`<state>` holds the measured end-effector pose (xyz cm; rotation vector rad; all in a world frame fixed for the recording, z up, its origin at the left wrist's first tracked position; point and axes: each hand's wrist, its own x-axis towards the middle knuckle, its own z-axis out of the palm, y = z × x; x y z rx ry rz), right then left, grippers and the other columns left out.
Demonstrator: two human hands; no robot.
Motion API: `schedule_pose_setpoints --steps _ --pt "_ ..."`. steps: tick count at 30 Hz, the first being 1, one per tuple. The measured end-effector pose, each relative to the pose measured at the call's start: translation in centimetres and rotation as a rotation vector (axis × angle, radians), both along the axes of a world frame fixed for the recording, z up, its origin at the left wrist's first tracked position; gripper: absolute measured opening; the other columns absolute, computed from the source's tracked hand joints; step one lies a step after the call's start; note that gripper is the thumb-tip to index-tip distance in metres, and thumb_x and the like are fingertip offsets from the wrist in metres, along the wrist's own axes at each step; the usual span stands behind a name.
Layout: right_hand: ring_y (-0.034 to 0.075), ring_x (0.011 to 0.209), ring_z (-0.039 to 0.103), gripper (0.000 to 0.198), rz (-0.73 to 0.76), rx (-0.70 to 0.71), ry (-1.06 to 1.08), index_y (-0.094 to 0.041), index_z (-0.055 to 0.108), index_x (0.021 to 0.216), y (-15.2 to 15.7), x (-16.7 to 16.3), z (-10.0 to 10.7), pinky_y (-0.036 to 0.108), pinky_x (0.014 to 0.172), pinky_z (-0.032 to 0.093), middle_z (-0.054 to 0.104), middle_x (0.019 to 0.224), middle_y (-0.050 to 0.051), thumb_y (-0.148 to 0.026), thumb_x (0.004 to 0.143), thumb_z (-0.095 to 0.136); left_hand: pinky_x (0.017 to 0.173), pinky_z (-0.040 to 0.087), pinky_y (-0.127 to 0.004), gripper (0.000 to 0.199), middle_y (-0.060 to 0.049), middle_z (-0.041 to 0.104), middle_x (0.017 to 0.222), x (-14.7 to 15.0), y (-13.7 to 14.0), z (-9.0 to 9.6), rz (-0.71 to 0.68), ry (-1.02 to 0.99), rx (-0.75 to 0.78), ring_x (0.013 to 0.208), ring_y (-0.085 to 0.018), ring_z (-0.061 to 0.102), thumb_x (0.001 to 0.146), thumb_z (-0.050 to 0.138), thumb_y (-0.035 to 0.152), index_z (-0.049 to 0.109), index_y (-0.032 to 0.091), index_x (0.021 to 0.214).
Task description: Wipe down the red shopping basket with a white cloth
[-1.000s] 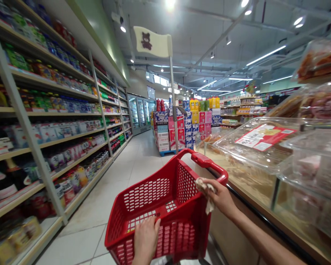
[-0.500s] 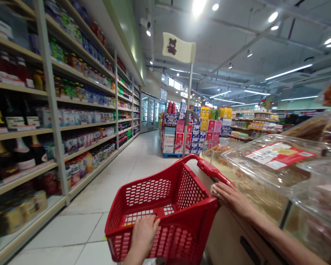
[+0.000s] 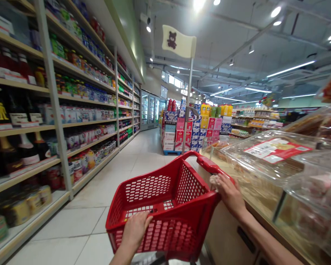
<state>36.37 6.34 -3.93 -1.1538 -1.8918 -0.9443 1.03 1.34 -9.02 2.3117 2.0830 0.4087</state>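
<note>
A red plastic shopping cart (image 3: 176, 235) stands low in front of me, its basket showing only bare grid walls and floor. My left hand (image 3: 136, 228) is closed over the near rim, with the thumb along the edge and the fingertips hidden inside. At the cart's right end, my right hand (image 3: 228, 191) presses a crumpled whitish cloth (image 3: 215, 181) against the handle (image 3: 209, 165). Its fingers are bent over the cloth, which is partly covered; whether it is cloth or tissue is unclear.
Tall shelves (image 3: 85, 121) of bottles, cans and packs line the left. Clear plastic food boxes (image 3: 264, 165) lie on a counter close at right. Stacked drink cartons (image 3: 179, 136) and a bear flag (image 3: 179, 41) on a pole stand ahead. Pale tiled floor (image 3: 85, 221) runs between.
My left hand has slid slightly left along the rim. My right hand has shifted up a little with the cloth, its wrist more bent. The food boxes sit slightly higher in view.
</note>
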Motion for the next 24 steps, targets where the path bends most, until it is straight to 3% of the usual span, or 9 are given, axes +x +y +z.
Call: schedule_pose_setpoints --steps 3,6,8,13,16,19,22,24 --pt "0.024 0.115 0.045 0.030 -0.018 0.042 0.043 -0.018 0.056 0.107 -0.5 0.1 -1.0 0.047 0.098 0.027 0.054 0.119 0.012 -0.020 0.085 0.036 0.074 0.041 -0.029 0.034 -0.004 0.066 0.088 0.1 -0.4 0.3 0.053 0.036 -0.015 0.083 -0.018 0.060 0.087 0.031 0.036 0.061 0.020 0.088" --pt "0.021 0.117 0.043 0.031 0.105 -0.028 -0.058 -0.021 0.056 0.108 -0.7 -2.3 -2.2 0.042 0.097 0.030 0.053 0.120 0.008 -0.016 0.084 0.037 0.071 0.042 -0.029 0.034 -0.006 0.066 0.085 0.6 -0.6 0.9 0.090 0.044 -0.043 0.082 -0.019 0.061 0.087 0.031 0.035 0.061 0.019 0.086" --pt "0.020 0.116 0.044 0.033 0.123 -0.069 -0.114 -0.024 0.056 0.108 -0.3 -2.3 -1.9 0.042 0.098 0.028 0.054 0.120 0.005 -0.014 0.084 0.035 0.069 0.042 -0.030 0.035 -0.007 0.066 0.083 0.9 -0.7 1.1 0.105 0.040 -0.062 0.081 -0.020 0.061 0.086 0.030 0.036 0.061 0.018 0.085" --pt "0.024 0.113 0.047 0.032 -0.076 0.004 0.048 -0.023 0.056 0.109 0.8 -0.2 -1.4 0.049 0.097 0.026 0.054 0.120 0.010 -0.018 0.084 0.037 0.068 0.042 -0.032 0.036 -0.009 0.067 0.082 2.6 -1.0 1.4 0.138 0.016 -0.070 0.079 -0.022 0.062 0.086 0.029 0.035 0.061 0.017 0.086" --pt "0.021 0.113 0.047 0.031 0.105 -0.094 -0.050 -0.023 0.055 0.109 0.5 -4.1 -3.7 0.045 0.095 0.031 0.053 0.120 0.009 -0.016 0.084 0.038 0.069 0.043 -0.034 0.039 -0.010 0.067 0.083 4.4 -1.1 2.1 0.130 -0.035 -0.118 0.080 -0.023 0.062 0.086 0.027 0.034 0.062 0.017 0.089" --pt "0.019 0.115 0.045 0.034 0.229 -0.207 -0.090 -0.026 0.054 0.111 0.8 -7.8 -5.2 0.044 0.096 0.031 0.053 0.121 0.006 -0.015 0.084 0.037 0.079 0.042 -0.033 0.034 -0.008 0.064 0.102 4.5 -1.7 2.4 0.050 -0.076 -0.117 0.093 -0.020 0.059 0.084 0.032 0.033 0.056 0.020 0.105" --pt "0.023 0.114 0.046 0.032 0.090 -0.188 0.062 -0.025 0.057 0.107 2.4 -7.8 -5.1 0.050 0.094 0.030 0.055 0.119 0.008 -0.018 0.085 0.036 0.098 0.028 -0.040 0.043 -0.008 0.049 0.126 2.6 -2.7 1.7 0.012 -0.082 -0.034 0.117 -0.020 0.042 0.082 0.037 0.037 0.044 0.020 0.120" --pt "0.025 0.112 0.047 0.031 0.044 -0.192 0.127 -0.025 0.059 0.104 2.8 -7.7 -5.5 0.052 0.093 0.031 0.055 0.118 0.010 -0.021 0.085 0.035 0.100 0.022 -0.045 0.041 -0.008 0.053 0.122 1.5 -3.3 0.8 0.011 -0.084 -0.036 0.115 -0.021 0.045 0.084 0.031 0.041 0.051 0.020 0.114"
